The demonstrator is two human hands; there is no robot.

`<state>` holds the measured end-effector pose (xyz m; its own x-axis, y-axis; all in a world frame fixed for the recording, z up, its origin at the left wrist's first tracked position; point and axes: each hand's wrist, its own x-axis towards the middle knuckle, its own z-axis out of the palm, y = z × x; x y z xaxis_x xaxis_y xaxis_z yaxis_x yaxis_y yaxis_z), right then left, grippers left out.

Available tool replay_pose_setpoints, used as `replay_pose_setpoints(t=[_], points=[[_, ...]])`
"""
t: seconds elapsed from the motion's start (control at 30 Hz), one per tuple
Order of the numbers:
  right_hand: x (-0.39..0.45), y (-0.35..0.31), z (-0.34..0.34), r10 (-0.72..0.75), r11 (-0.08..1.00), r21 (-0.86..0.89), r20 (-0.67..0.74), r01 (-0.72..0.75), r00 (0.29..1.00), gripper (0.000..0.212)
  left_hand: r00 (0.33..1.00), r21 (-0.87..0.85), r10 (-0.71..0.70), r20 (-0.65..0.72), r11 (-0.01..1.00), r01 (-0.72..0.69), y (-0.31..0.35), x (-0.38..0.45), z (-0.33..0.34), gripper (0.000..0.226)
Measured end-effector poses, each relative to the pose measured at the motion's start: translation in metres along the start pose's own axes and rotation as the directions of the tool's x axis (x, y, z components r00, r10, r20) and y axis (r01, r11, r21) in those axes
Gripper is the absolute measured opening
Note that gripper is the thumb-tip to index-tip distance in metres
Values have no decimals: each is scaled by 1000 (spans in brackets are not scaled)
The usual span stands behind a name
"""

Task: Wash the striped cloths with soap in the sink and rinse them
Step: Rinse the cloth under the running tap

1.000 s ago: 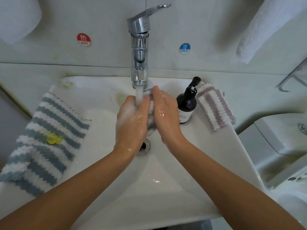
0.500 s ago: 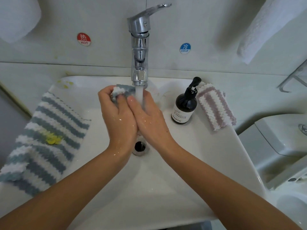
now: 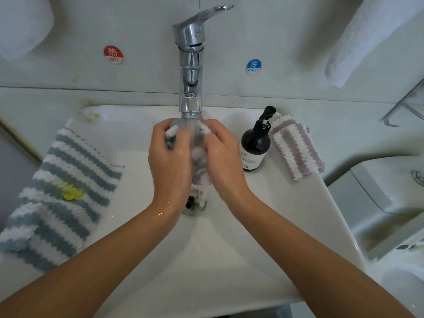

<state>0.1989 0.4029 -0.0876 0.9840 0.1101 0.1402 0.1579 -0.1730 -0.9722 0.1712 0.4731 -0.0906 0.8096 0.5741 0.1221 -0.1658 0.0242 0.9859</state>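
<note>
A bunched grey-and-white striped cloth [image 3: 200, 167] hangs between my two hands under the running chrome tap [image 3: 190, 65], over the drain of the white sink [image 3: 229, 260]. My left hand [image 3: 171, 161] grips its left side and my right hand [image 3: 223, 157] grips its right side. Water streams through the cloth. A blue-and-white striped cloth [image 3: 62, 193] with a yellow smear lies over the sink's left rim. A folded purple-and-white striped cloth [image 3: 296, 148] lies on the right rim, behind a dark soap pump bottle [image 3: 255, 145].
Red HOT [image 3: 113, 54] and blue COLD [image 3: 253, 66] stickers flank the tap on the wall. White towels hang at the upper left and upper right [image 3: 367, 35]. A toilet cistern [image 3: 390, 191] stands to the right of the sink.
My hands have shifted right and spread apart on the cloth, which now hangs lower between them under the stream. The other cloths and the bottle have not moved.
</note>
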Motion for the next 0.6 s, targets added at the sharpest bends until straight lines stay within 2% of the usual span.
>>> replay_pose_setpoints(t=[0.13, 0.23, 0.3, 0.33, 0.43, 0.47, 0.5, 0.6], points=[[-3, -5, 2, 34, 996, 82, 75, -40, 997, 20, 1000, 82, 11, -26, 997, -9, -1, 2, -1, 12], [-7, 1, 9, -27, 998, -47, 43, 29, 999, 33, 997, 95, -58, -47, 994, 62, -6, 2, -1, 28], [-11, 5, 15, -112, 982, -149, 29, 116, 993, 32, 991, 55, -116, -70, 991, 120, -7, 1, 0, 38], [-10, 6, 16, -108, 977, -180, 33, 112, 994, 32, 986, 26, -139, -87, 990, 142, -7, 1, 1, 41], [-5, 4, 14, 70, 971, -233, 74, -51, 995, 35, 981, 77, -141, -131, 985, 152, -11, 3, 1, 39], [-4, 5, 13, 87, 961, -271, 74, -64, 993, 34, 983, 80, -139, -123, 985, 150, -12, 3, 1, 37], [-4, 6, 13, 79, 956, -288, 75, -54, 994, 33, 985, 68, -136, -104, 987, 143, -12, 3, 1, 36], [-8, 5, 14, -1, 984, -180, 37, 7, 999, 38, 992, 75, -103, -79, 991, 109, -8, 2, 0, 37]])
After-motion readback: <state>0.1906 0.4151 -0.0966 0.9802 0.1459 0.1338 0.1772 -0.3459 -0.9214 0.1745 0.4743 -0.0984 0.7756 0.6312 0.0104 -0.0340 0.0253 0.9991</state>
